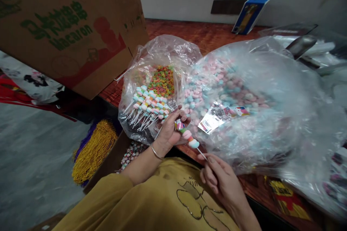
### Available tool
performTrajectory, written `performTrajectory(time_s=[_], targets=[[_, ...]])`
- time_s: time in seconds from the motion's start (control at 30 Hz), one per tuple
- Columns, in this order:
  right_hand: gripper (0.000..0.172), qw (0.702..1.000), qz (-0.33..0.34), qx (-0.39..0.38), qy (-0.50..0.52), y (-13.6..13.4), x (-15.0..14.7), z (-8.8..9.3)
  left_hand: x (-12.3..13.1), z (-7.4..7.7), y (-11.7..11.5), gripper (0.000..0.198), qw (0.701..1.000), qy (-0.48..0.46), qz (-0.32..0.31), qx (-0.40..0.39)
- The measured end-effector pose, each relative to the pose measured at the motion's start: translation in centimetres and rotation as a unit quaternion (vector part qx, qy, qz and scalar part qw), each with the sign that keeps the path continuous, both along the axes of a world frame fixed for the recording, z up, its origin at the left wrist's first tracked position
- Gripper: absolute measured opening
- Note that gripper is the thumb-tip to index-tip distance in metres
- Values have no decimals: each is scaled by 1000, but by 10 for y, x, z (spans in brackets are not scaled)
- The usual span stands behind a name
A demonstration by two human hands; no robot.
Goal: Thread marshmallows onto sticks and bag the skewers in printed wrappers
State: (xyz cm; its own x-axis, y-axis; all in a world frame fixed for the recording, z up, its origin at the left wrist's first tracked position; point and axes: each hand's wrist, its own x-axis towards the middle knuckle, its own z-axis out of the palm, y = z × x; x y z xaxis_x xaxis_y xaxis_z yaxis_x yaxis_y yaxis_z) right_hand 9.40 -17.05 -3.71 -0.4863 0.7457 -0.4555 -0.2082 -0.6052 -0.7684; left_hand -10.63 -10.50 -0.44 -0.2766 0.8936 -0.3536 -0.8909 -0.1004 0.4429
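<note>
A marshmallow skewer point(187, 134) slants between my hands, threaded with pink, white and blue pieces, a green and an orange ring, and a shiny multicoloured piece near its top. My right hand point(221, 178) pinches the lower end of its white stick. At the upper end, the fingers of my left hand point(172, 128) are curled around the multicoloured piece, partly hiding it. Just beyond my left hand, a pile of marshmallow skewers point(150, 103) lies on a clear plastic bag point(173, 45), sticks toward me. Small coloured rings point(162, 79) lie in that bag behind the pile.
A large clear bag of pastel marshmallows point(233, 86) fills the right side, with printed labels point(217, 117) on top. A metal scoop point(300, 46) lies behind it. A cardboard box point(73, 32) stands at left. Gold bead strands point(96, 151) hang below the table's left edge.
</note>
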Motion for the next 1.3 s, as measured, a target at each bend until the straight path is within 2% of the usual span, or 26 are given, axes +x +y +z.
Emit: performTrajectory(time_s=[0.1, 0.2, 0.27, 0.33, 0.37, 0.4, 0.43, 0.47, 0.57, 0.6, 0.67, 0.7, 0.77, 0.8, 0.83, 0.87, 0.93, 0.97, 1.0, 1.03, 1.07, 1.13, 1.17, 1.2, 1.23, 1.3], targets=[[36, 1000, 7, 17, -1, -6, -9, -6, 5, -1, 4, 14, 1000, -9, 9, -13], [28, 973, -8, 199, -121, -6, -8, -15, 10, 1, 7, 22, 998, 19, 28, -52], [20, 888, -36, 395, -234, -2, -7, -19, 14, 4, 8, 24, 996, 35, 34, -78], [15, 767, -66, 557, -312, 4, -6, -21, 19, 6, 9, 23, 994, 45, 41, -90], [14, 722, -75, 602, -333, 7, -6, -20, 21, 7, 9, 22, 994, 47, 41, -88], [14, 701, -82, 620, -344, 9, -6, -19, 23, 7, 9, 22, 995, 47, 40, -82], [15, 708, -81, 611, -344, 10, -7, -17, 24, 7, 10, 22, 996, 46, 37, -74], [17, 745, -76, 574, -331, 10, -8, -14, 25, 5, 10, 21, 997, 41, 30, -62], [31, 929, -20, 309, -202, 8, -13, -4, 24, -2, 10, 21, 999, 23, 0, -24], [34, 969, 0, 203, -139, 7, -14, 0, 24, -5, 10, 21, 1000, 18, -12, -13], [38, 997, 22, 57, -40, 6, -18, 6, 23, -8, 10, 24, 999, 12, -32, 2], [39, 999, 24, 35, -18, 7, -19, 8, 23, -9, 11, 26, 999, 11, -38, 7], [38, 993, 12, 101, -55, 9, -20, 7, 23, -9, 11, 28, 999, 15, -45, 9], [37, 976, 2, 188, -107, 10, -20, 5, 24, -7, 11, 28, 999, 20, -44, 5], [34, 939, -12, 298, -172, 12, -20, 1, 25, -6, 12, 28, 999, 26, -41, -3], [30, 878, -26, 415, -239, 13, -19, -3, 26, -3, 12, 27, 999, 35, -38, -15], [24, 725, -38, 596, -344, 17, -16, -11, 28, 1, 12, 24, 997, 56, -26, -46], [24, 667, -38, 643, -375, 19, -15, -15, 28, 3, 12, 22, 996, 67, -21, -60], [24, 637, -38, 662, -394, 20, -14, -17, 29, 4, 12, 21, 994, 78, -19, -69], [24, 639, -38, 658, -397, 20, -14, -18, 29, 5, 11, 21, 993, 86, -20, -73], [25, 675, -37, 632, -380, 20, -15, -17, 30, 5, 10, 23, 993, 89, -27, -71], [29, 818, -20, 499, -286, 17, -20, -12, 30, 5, 7, 29, 993, 85, -53, -54], [32, 894, -8, 396, -211, 15, -23, -8, 29, 5, 6, 31, 994, 78, -69, -41], [34, 951, 6, 282, -127, 13, -27, -4, 29, 4, 5, 33, 994, 69, -84, -27], [35, 983, 18, 176, -48, 11, -31, -1, 29, 4, 4, 34, 993, 61, -97, -13], [36, 997, 26, 48, 56, 9, -37, 4, 29, 3, 2, 33, 992, 46, -114, 10]])
